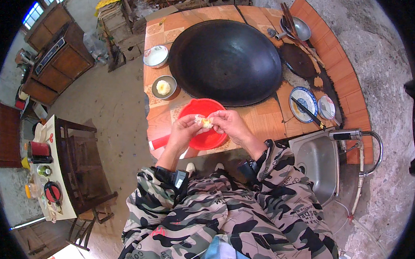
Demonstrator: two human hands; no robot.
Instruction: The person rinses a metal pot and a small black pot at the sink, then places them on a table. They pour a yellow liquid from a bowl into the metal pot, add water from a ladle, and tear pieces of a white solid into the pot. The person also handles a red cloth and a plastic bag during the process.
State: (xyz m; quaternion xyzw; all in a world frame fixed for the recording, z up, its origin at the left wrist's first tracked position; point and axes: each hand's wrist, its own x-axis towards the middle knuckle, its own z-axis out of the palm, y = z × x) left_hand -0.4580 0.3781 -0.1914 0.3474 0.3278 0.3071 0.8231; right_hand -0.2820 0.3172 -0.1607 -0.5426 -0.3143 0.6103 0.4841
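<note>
My left hand [182,130] and my right hand [232,124] pinch a torn, crumbly white-and-yellow lump of food [206,123] between the fingertips of both. Just beneath them is a red plastic scoop [208,143], its handle pointing left under my left forearm. My hands hide part of the scoop's inside. Beyond it to the left, a small metal bowl [173,88] holds a second white lump [163,87] with a yellow middle. Behind that bowl stands a patterned white bowl [156,56].
A large black wok [225,62] is set into the tiled stove top [259,127]. On the right are a blue-and-white plate [299,99] with black chopsticks [307,112], a small bowl [326,107] and a metal ladle [302,30]. A steel sink [315,166] with a faucet [346,135] adjoins.
</note>
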